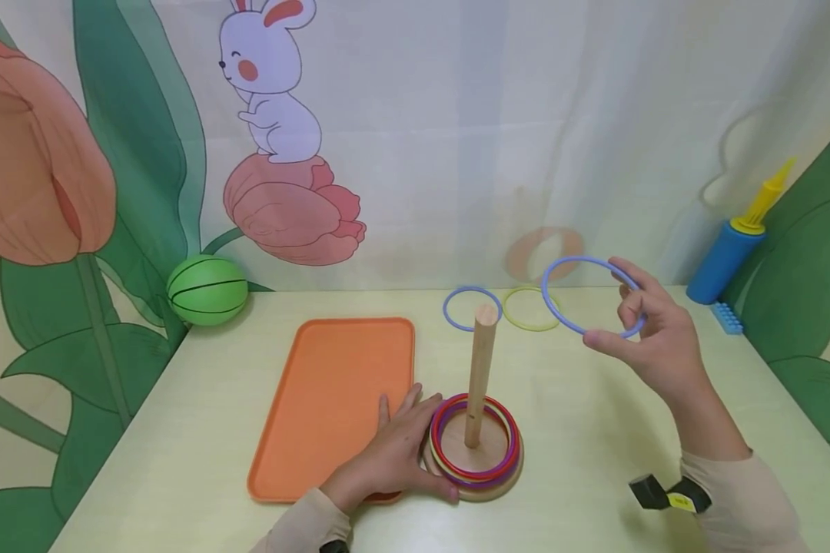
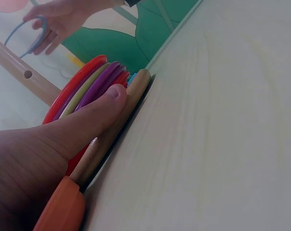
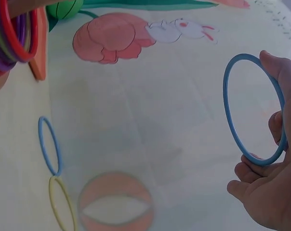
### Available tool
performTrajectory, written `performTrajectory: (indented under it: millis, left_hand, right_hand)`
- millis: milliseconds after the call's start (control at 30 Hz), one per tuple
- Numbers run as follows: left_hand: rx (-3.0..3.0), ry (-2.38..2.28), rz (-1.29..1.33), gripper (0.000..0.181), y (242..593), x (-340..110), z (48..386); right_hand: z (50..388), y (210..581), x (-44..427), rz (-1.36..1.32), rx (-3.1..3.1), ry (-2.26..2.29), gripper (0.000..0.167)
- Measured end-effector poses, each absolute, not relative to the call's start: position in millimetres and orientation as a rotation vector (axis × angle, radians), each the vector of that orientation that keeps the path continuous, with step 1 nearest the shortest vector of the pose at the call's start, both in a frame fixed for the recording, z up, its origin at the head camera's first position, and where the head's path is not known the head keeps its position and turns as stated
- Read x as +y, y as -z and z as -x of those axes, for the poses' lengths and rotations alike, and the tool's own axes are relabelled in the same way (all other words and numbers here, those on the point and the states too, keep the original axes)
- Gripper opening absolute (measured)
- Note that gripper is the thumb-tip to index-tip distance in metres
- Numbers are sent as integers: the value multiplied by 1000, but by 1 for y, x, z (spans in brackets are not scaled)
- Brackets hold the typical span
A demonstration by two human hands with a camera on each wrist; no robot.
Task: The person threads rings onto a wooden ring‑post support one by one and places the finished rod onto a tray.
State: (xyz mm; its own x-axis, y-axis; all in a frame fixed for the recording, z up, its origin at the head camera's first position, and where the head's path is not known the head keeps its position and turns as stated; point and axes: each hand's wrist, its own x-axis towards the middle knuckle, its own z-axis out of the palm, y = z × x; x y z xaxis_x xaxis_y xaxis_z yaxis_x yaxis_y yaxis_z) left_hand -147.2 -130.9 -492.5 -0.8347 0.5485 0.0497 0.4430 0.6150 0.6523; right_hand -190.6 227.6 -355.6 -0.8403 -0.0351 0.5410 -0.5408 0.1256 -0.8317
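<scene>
A wooden ring stand (image 1: 480,376) stands upright, with several red, purple and yellow-green rings (image 1: 513,453) stacked low around its peg. My left hand (image 1: 401,449) rests against the stand's left side, fingers spread toward the orange tray. In the left wrist view its straight thumb (image 2: 99,108) touches the rings and the rim of the wooden base (image 2: 136,89). Raised to the right of the peg, my right hand (image 1: 664,334) holds a blue ring (image 1: 560,311) at its right side, between thumb and fingers. The ring is tilted up and apart from the peg.
Behind the stand lie another blue ring (image 1: 446,313) and a yellow-green ring (image 1: 536,329). The orange tray (image 1: 346,384) is left of the stand. A green ball (image 1: 207,290) sits back left; a blue-and-yellow pump (image 1: 726,257) and a light blue block (image 1: 727,318) are back right.
</scene>
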Motion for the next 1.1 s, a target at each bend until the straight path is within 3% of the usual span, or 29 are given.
performTrajectory:
  millis: [300, 1100]
  left_hand:
    - [2665, -1015, -810, 128, 493, -128, 147]
    - [2665, -1033, -810, 129, 493, -131, 147]
  right_hand:
    - [174, 342, 223, -781, -1859, -1855, 42]
    - [172, 301, 171, -1161, -1898, -1722, 45]
